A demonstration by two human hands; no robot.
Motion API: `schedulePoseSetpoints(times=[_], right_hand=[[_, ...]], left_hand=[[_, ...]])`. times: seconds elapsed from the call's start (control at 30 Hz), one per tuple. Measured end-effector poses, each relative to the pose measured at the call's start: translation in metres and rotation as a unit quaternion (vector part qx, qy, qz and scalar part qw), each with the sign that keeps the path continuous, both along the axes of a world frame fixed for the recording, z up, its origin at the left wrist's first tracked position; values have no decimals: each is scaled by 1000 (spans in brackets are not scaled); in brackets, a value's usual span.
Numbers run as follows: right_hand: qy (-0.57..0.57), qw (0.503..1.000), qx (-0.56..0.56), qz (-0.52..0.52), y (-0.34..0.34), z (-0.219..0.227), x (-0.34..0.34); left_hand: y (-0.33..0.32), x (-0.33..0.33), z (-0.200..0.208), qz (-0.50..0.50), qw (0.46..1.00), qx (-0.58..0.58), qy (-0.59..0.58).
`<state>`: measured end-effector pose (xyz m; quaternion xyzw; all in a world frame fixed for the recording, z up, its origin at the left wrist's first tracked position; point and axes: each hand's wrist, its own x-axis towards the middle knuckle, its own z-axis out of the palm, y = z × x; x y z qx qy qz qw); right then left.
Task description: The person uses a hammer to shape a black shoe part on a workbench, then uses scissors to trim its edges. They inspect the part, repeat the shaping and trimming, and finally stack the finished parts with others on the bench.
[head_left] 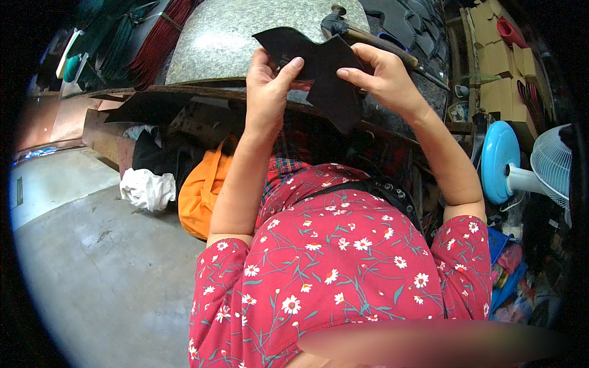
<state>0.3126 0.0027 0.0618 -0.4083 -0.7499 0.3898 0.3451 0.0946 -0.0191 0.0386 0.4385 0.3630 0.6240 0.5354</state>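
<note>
Between my two hands, above the table's near edge, I hold up a flat black piece, perhaps leather (334, 76), cut with pointed corners and curved edges. My left hand (270, 76) grips its left side, thumb lying on the face and fingers behind. On the right, my right hand (379, 73) pinches the opposite edge between thumb and fingers. Beyond them lies a pale speckled stone slab (227, 37) on the table. A hammer (368, 38) rests across the slab's right side, its metal head at the far end.
Bundles of dark red cords (162, 43) lie at the far left. Dark flat cut pieces (399, 21) are heaped at the far right. A fan with a blue base (500, 162) stands at my right; an orange bag (205, 190) and white cloth (147, 189) are at my left.
</note>
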Motion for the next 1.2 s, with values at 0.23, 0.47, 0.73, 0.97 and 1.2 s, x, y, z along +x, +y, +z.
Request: schedulePoseSetpoints(times=[0.23,0.47,0.73,0.97,1.2], right_hand=[[-105,920,371,-65,-26,20,-7],[-209,869,444,-65,-37,19,-12],[-220,841,488,-77,-34,19,-12],[-157,889,429,-44,-35,20,-8],[90,992,-81,-20,-35,12,2]], left_hand=[[-21,0,17,44,972,60,225],[-30,8,21,-166,982,-84,5],[-30,5,18,-184,979,-76,-52],[-41,-1,25,-80,984,-22,160],[-30,-4,33,251,707,384,538]])
